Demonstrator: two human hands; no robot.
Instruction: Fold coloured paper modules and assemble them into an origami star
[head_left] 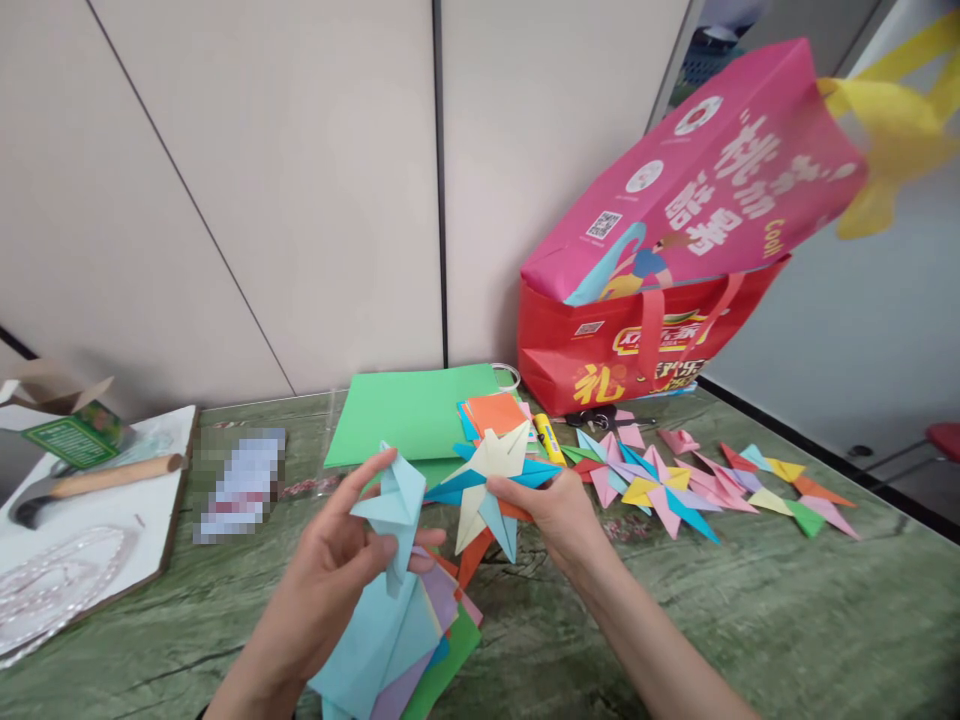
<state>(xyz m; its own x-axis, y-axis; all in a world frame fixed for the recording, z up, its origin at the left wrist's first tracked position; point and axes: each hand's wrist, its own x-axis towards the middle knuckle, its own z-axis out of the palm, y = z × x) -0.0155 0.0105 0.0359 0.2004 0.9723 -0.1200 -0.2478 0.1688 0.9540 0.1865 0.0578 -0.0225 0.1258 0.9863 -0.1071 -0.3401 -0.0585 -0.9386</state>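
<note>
My left hand pinches a light blue folded paper piece above a fan of coloured paper sheets on the green marble table. My right hand grips a part-built paper star of cream, blue and orange points. The two pieces are held close together, the blue piece just left of the star.
Several folded paper points lie to the right. Green paper sheets, an orange stack, a yellow glue stick and scissors sit behind. A red and pink bag stands at the wall. A tray with a wooden-handled tool lies left.
</note>
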